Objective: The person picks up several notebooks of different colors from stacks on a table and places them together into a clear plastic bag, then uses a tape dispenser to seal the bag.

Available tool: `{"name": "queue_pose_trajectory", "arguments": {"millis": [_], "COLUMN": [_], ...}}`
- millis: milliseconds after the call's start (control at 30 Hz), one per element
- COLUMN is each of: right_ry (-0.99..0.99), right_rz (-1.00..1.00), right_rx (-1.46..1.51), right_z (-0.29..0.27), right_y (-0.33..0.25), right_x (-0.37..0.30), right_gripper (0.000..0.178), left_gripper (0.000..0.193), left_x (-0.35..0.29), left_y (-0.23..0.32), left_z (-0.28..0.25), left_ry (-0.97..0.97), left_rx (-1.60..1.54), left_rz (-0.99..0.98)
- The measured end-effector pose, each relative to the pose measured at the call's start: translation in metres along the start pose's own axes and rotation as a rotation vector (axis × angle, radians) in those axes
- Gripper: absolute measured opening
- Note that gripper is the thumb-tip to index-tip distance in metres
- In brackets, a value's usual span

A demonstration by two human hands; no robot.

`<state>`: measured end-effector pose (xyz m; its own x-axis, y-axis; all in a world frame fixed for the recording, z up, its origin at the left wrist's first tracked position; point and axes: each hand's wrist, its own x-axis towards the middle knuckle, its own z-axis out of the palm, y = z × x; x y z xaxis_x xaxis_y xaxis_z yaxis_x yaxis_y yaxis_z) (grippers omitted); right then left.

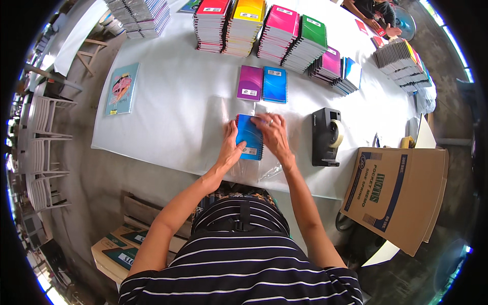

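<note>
A blue spiral notebook (249, 136) lies tilted in front of me at the table's near side. My left hand (231, 146) grips its left edge, thumb across the cover. A bit of red shows at its upper left edge. At its upper right corner is my right hand (274, 133), fingers bent and partly blurred; whether they pinch anything is unclear. Clear plastic film (268, 170) lies around the notebook. Just beyond, a purple notebook (249, 83) and another blue notebook (275, 85) lie side by side.
Stacks of red (211, 25), yellow (245, 25), pink and green notebooks line the far side. A black tape dispenser (325, 137) stands to the right, near an open cardboard box (396, 193). An illustrated teal notebook (122, 89) lies left. Another person's hands (381, 28) show at far right.
</note>
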<state>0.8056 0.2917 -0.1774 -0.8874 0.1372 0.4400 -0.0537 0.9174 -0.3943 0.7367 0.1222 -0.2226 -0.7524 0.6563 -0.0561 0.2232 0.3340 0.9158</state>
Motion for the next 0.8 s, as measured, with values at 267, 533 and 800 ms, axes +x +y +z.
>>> {"name": "queue_pose_trajectory", "arguments": {"millis": [267,533,800], "right_ry": [0.076,-0.153,-0.161], "right_rz": [0.086,0.025,0.036], "right_rx": [0.114,0.030,-0.056], "right_z": [-0.013,-0.004,0.004], "right_y": [-0.017,-0.057,-0.058], "right_x": [-0.019,-0.054,-0.048], "right_gripper": [0.033,0.034,0.018], "left_gripper": [0.082,0.082,0.093], "left_x": [-0.001,0.001,0.037], "left_y": [0.003,-0.004,0.033], "left_z": [-0.001,0.005,-0.025], "left_ry": [0.015,0.030,-0.005], "left_rx": [-0.020,-0.019,0.062], "left_rz": [-0.088,-0.066,0.012]}}
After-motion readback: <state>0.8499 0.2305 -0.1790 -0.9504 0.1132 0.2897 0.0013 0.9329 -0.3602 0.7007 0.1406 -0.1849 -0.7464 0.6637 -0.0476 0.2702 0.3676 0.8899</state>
